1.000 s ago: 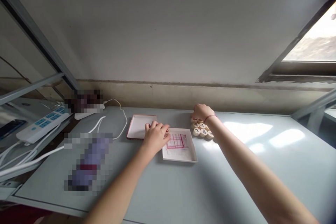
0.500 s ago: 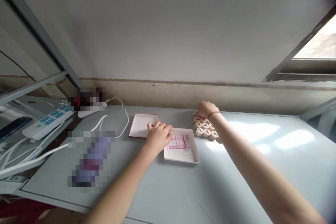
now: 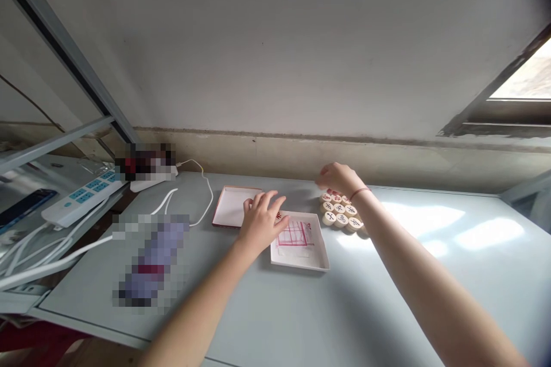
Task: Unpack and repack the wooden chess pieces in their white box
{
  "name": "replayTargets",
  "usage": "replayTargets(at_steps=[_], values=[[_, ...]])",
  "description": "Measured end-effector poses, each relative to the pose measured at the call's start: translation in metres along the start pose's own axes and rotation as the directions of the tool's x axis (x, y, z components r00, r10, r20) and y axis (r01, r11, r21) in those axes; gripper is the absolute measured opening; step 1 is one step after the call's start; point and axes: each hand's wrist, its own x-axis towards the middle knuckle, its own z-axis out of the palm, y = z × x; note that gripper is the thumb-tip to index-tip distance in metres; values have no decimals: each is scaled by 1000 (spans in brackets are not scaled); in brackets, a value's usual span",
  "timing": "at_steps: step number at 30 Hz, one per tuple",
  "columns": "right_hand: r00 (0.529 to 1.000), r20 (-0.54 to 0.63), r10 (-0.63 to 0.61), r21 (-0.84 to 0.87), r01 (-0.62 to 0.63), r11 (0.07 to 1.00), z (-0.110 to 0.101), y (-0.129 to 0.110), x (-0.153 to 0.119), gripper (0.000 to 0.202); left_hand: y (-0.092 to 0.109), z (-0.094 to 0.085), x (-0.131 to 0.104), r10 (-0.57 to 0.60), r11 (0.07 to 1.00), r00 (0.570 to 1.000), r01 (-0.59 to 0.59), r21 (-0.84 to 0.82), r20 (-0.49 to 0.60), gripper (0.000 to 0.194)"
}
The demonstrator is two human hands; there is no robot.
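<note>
My left hand (image 3: 260, 222) is open, fingers spread over the upper left corner of a white shallow box (image 3: 299, 261) with a red-lined grid inside. A Chinese chess piece with a red character (image 3: 278, 215) shows in that corner, beside my fingers, apparently free of their grip. My right hand (image 3: 338, 178), with a thin red bracelet at its wrist, hovers at the back of several round Chinese chess pieces (image 3: 340, 209) set in rows. Its fingers are bent and closed; whatever is between them is hidden. Red characters mark the back pieces, dark ones the front.
A second shallow box part (image 3: 235, 203) with a red edge lies behind my left hand. On the left are a blurred purple object (image 3: 157, 258), a white cable (image 3: 210, 183) and a power strip (image 3: 84, 198). The wall (image 3: 279, 155) bounds the table's back.
My left hand's fingers have spread, uncovering the red-character piece at the box corner. My right hand has shifted slightly left and up, and more of the back row now shows.
</note>
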Motion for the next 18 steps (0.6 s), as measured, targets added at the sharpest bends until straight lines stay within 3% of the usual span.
replayTargets(at_steps=[1,3,6,12,15,18], values=[[998,12,-58,162,56,985,1,-4,-10,38,1,0,0,11,1000,1000,-12,-28,-26,39],[978,44,-206,504,156,850,5,-11,-34,39,4,0,1,30,994,997,-38,-105,-73,41],[932,59,-358,691,221,688,15,-19,-69,37,9,1,1,54,963,991,-85,-254,-126,39],[920,-54,-389,805,271,527,34,-18,-95,35,18,1,0,68,880,983,-141,-455,-172,29],[910,-97,-404,830,298,472,44,-14,-92,38,19,0,0,50,878,987,-116,-464,-153,31],[937,-151,-315,847,287,447,53,-8,-85,44,13,-2,2,35,898,984,-108,-427,-175,29]])
